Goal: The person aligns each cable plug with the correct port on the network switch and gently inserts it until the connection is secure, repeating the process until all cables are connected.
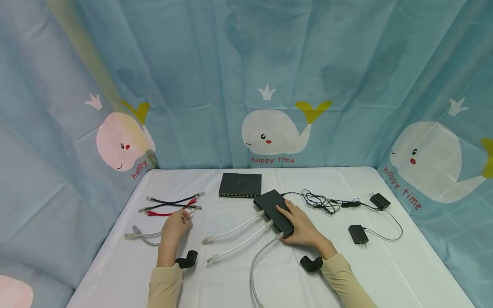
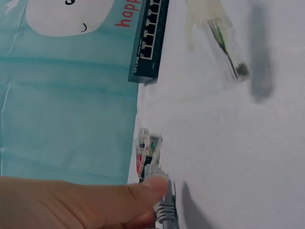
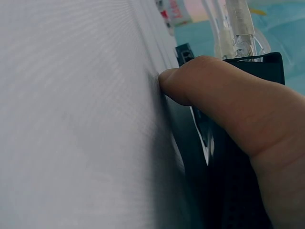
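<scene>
My left hand (image 1: 175, 229) pinches the clear plug of a grey network cable (image 2: 167, 210) between thumb and fingers. Just beyond it, black network cables (image 1: 169, 201) and a red network cable (image 1: 159, 214) lie crossed. My right hand (image 1: 304, 224) grips the right side of a black network switch (image 1: 273, 209), fingers over its top; the thumb (image 3: 205, 78) lies along its edge in the right wrist view. Two white network cables (image 1: 246, 244) and one grey network cable (image 1: 253, 269) run from the switch's port side toward the left and front.
A second black network switch (image 1: 240, 184) sits at the back, ports facing forward. On the right lie a bundled black power cord (image 1: 319, 202) and two black power adapters (image 1: 380, 201). More grey cable (image 1: 140, 235) lies left of my left hand. A printed curtain (image 1: 192, 85) hangs behind the white table.
</scene>
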`<state>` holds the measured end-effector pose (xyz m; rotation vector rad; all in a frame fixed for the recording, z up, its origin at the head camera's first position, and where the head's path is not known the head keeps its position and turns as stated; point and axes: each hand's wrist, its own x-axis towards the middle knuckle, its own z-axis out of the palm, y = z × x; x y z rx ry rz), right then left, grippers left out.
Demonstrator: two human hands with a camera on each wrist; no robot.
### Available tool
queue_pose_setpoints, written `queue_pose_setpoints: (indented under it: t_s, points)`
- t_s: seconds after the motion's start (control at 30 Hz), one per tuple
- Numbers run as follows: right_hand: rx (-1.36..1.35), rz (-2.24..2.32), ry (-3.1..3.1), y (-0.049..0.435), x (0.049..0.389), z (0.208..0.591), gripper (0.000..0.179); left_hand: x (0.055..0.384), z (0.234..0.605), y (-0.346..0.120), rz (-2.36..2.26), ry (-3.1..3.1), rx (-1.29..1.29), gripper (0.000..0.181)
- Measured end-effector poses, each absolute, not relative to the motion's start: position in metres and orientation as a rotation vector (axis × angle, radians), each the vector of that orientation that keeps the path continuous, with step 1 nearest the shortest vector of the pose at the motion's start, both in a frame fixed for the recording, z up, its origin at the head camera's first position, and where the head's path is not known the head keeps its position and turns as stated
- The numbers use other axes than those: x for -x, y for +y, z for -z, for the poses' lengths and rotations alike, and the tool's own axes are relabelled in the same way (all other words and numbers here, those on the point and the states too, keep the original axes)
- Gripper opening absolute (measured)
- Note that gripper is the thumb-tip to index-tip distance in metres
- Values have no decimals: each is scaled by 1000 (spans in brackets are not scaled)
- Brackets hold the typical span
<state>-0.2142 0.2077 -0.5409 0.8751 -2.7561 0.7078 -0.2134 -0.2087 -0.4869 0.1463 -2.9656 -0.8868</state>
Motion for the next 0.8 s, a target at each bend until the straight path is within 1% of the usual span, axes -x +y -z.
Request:
queue_pose_setpoints:
  t_s: [0.3, 0.5, 0.8]
  points:
    - [-886, -700, -2749, 207, 214, 542, 100, 211, 492, -213, 812, -2981, -202, 20]
    - [-887, -706, -2749, 207, 213, 541, 100, 212, 495, -217, 845, -2996, -194, 16]
    - [-885, -695, -2750, 208, 214, 540, 101, 214, 493, -218, 898, -2991, -152, 20]
